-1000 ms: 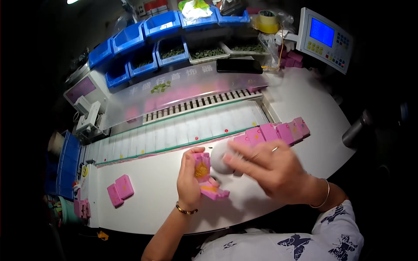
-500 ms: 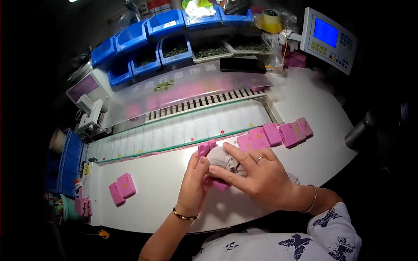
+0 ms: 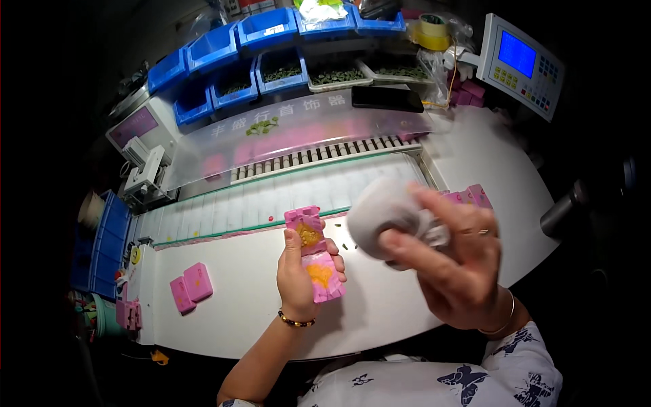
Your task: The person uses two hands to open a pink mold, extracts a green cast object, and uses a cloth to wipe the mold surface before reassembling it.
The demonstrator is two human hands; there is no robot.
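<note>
My left hand [image 3: 296, 290] is closed around a pink rubber mold [image 3: 329, 290], fingers behind it and thumb along its left edge. The mold lies opened into two halves, one above the other, with yellow-orange hollows facing up. To its right, my right hand [image 3: 468, 268] grips a bundled grey-white cloth pouch [image 3: 382, 209], raised off the table and blurred by motion. A few tiny dark green pieces [image 3: 344, 247] lie on the white table between the hands. Two closed pink molds [image 3: 199, 281] rest at the left, and more pink molds [image 3: 481, 197] show behind my right hand.
A long glass-edged strip [image 3: 203, 218] and a roller track [image 3: 291, 160] run across behind my hands. Blue bins [image 3: 268, 26], some with dark green pieces, stand at the back. A black phone [image 3: 386, 99] lies on the clear cover; a control panel [image 3: 519, 55] stands far right.
My right hand has lifted the cloth pouch off the mold and moved it right. The mold, formerly covered by it, now shows both open halves in my left hand.
</note>
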